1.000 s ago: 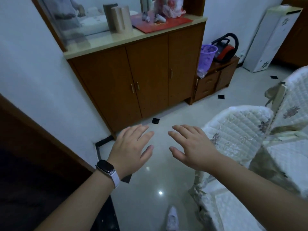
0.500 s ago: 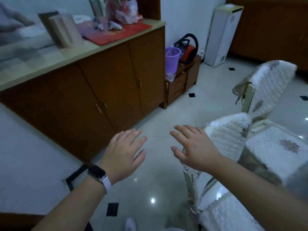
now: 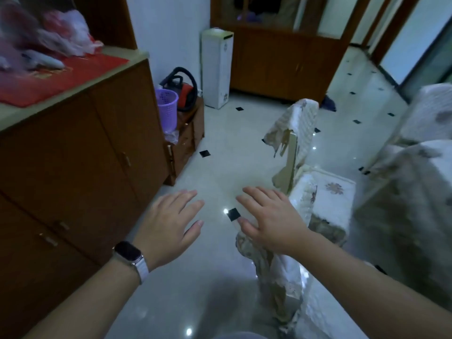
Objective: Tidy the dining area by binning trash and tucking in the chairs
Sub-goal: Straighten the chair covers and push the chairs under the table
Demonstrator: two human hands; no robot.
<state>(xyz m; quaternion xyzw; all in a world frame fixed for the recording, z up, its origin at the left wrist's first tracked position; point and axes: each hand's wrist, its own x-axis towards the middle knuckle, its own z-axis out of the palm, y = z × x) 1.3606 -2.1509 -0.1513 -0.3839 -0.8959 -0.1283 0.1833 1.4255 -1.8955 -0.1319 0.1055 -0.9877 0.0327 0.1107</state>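
Hovering left hand [image 3: 171, 223] and right hand [image 3: 271, 221] flat, spread, carrying nothing — nearest chair [image 3: 281, 277] is sitting just under the right hand, left farther off.

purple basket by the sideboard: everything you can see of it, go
The purple basket is a round, tapered bin, seemingly plastic, its wall pierced with rows of small slots. It stands upright and open-topped on a low wooden drawer unit beside the sideboard. A red and black vacuum sits close behind it, and crumpled clear plastic lies at its foot. Its contents cannot be seen.
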